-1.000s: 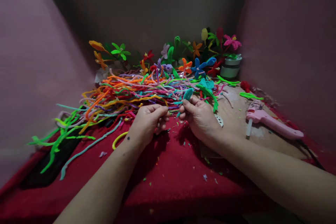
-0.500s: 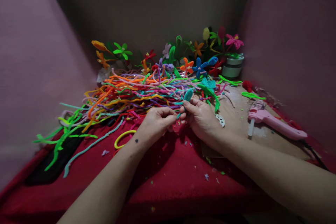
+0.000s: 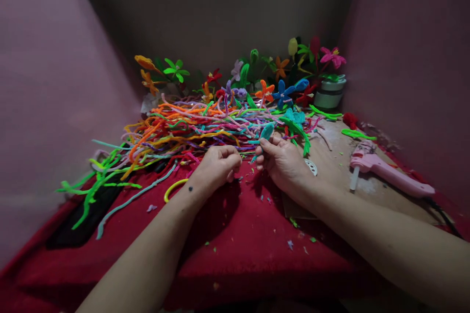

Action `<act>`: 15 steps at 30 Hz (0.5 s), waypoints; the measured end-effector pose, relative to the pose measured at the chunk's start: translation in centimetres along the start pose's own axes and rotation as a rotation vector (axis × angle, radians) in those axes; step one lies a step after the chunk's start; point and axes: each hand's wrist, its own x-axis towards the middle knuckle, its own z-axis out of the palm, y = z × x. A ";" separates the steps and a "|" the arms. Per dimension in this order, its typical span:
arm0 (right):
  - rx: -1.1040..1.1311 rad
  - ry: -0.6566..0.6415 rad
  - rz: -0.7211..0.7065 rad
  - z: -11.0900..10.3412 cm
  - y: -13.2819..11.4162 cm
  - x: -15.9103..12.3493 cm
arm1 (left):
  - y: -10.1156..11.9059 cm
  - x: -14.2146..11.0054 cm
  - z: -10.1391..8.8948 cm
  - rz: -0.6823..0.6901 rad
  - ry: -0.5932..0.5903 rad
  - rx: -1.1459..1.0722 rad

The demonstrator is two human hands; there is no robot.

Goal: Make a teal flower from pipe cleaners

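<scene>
Teal petal (image 3: 267, 131) between right hand's (image 3: 281, 156) fingertips, left apart.

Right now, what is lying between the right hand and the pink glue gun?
In the head view, a white disc with holes lies close beside the right hand; beyond it, brown board with pale smudges reaches the pink glue gun.
</scene>
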 end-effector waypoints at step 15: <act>-0.022 -0.048 0.071 -0.3 0.4 0.0 | -4.5 -5.0 -7.9 0.173 -0.165 0.990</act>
